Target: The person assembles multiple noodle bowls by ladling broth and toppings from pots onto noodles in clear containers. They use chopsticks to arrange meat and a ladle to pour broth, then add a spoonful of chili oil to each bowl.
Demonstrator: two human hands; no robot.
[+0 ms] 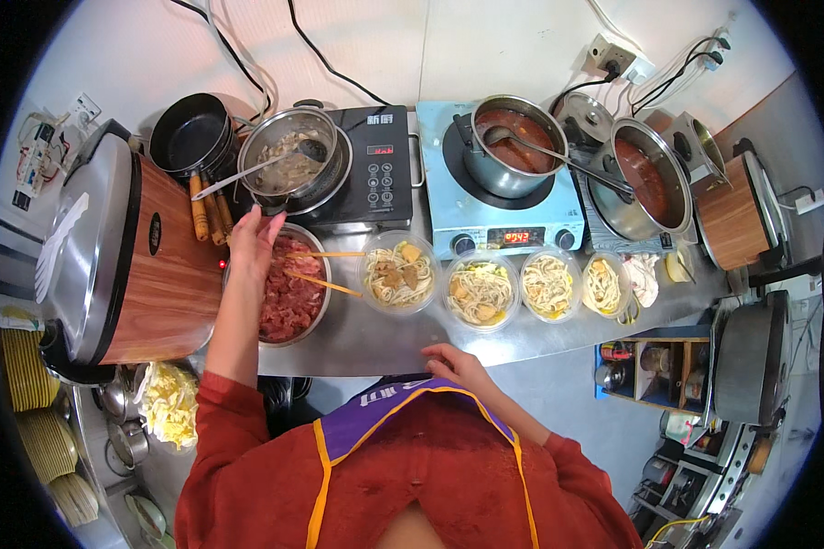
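My left hand (254, 240) reaches up to the near side of a steel pot (258, 157) on the left cooker, fingers closed round its small black handle. Pale cooked pieces in liquid lie in this pot, with a ladle (265, 171) resting across it. Beneath my left wrist stands a steel bowl of raw red meat (293, 306), a pair of chopsticks (325, 285) sticking out to the right. My right hand (462, 369) is at the counter's front edge, holding nothing, its fingers loosely extended. Ahead of it are clear tubs of noodles with toppings (482, 291).
A blue induction cooker (435, 156) carries a pot of red broth (513, 156) with a ladle in it. Another red-broth pot (645, 178) stands to its right. At left are a large wood-look cooker (169, 265), a black pan (190, 135) and a bag of cabbage (170, 404).
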